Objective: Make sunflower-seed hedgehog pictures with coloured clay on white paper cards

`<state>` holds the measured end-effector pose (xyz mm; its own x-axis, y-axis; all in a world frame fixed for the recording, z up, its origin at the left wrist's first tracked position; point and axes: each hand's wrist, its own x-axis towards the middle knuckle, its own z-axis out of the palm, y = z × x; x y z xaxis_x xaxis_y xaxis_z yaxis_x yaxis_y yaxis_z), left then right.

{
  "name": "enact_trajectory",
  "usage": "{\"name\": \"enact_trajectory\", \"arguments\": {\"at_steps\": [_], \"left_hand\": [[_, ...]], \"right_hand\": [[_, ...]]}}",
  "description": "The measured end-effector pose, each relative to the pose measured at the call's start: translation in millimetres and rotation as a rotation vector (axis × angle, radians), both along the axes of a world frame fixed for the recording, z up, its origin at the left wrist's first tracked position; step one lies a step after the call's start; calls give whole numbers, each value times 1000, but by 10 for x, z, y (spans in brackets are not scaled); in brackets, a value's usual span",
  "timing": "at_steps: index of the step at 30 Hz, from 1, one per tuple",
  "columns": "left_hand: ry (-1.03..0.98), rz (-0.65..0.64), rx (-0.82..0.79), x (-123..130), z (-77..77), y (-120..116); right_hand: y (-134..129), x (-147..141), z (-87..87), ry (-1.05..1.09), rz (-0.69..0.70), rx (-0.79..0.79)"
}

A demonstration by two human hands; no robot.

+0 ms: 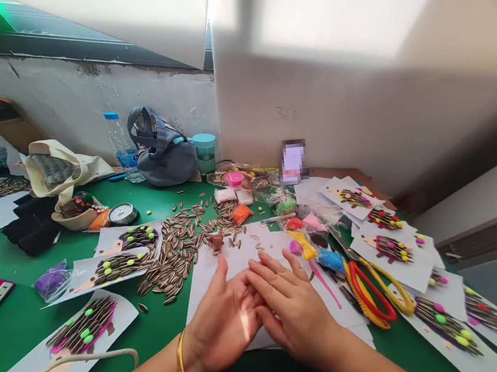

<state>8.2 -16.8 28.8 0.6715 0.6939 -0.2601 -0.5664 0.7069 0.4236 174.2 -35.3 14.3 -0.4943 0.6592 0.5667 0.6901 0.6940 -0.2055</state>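
My left hand is turned palm up, thumb apart and fingers stretched out. Across its fingers lies my right hand, palm down with fingers extended. The two touch, and whatever is between them is hidden. Under them are white sheets of paper with a few seeds on top. A small brown lump of clay in wrapping sits just beyond my left fingertips. Sunflower seeds are piled to the left. Packets of coloured clay, among them a blue one, lie beyond my right hand.
Hedgehog pictures made with seeds and clay lie on the left and right. Red-and-yellow scissors and a pink tool are at the right. A phone, blue bag, cup and bottle stand behind.
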Motion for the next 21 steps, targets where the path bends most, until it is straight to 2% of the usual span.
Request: {"name": "enact_trajectory", "arguments": {"at_steps": [3,5,6,8,10,11,13,15,18,20,21], "left_hand": [[-17,81,-41,-31,-1,47],[-26,69,-76,-26,2,43],[-36,43,-90,-22,6,36],[-67,0,-98,-22,18,28],[-97,26,-81,-37,27,35],[-106,61,-73,-46,27,42],[-114,112,-70,-55,19,48],[-130,72,-81,-46,6,40],[-174,-27,-93,-39,3,34],[-163,47,-87,-54,9,52],[-151,92,-84,-63,10,62]], "right_hand": [[-42,-102,-42,-74,132,5],[-51,-116,-77,-102,210,44],[-48,-104,-88,-117,204,52],[-29,-55,-86,-142,109,45],[-9,-2,-55,-160,9,25],[-4,14,-35,-167,8,24],[-3,16,-2,-181,91,38],[-4,-3,9,-190,175,57],[7,-9,-3,-174,105,65],[11,4,-10,-171,57,58],[10,8,-11,-180,75,54]]}}
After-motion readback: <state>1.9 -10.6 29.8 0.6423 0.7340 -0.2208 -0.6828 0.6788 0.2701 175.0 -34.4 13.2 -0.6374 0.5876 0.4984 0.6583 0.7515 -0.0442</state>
